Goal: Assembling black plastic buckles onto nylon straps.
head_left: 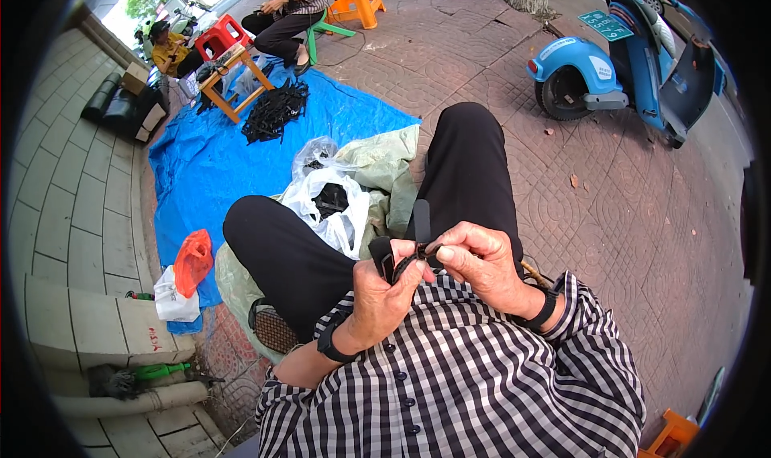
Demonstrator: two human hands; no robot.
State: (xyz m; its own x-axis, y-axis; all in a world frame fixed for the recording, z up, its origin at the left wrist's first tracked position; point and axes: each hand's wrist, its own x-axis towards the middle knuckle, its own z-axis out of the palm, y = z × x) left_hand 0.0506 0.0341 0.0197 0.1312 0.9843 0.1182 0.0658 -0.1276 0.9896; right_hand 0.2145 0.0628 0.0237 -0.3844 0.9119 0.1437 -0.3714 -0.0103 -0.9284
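Head view, left to right: left hand (384, 293) clamps a short black strap piece (384, 257) against its palm — it looks light, thin, rubbery and bendy. Right hand (480, 261) pinches the narrow end (426, 252) between thumb and forefinger, above the lap. Best gripped near that joint, I'd judge — the free ends would flop.

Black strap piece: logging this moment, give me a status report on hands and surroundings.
Left hand and right hand both pinching the black strap piece over the lap. White plastic bag of black parts by the knees. Nothing between the hands.
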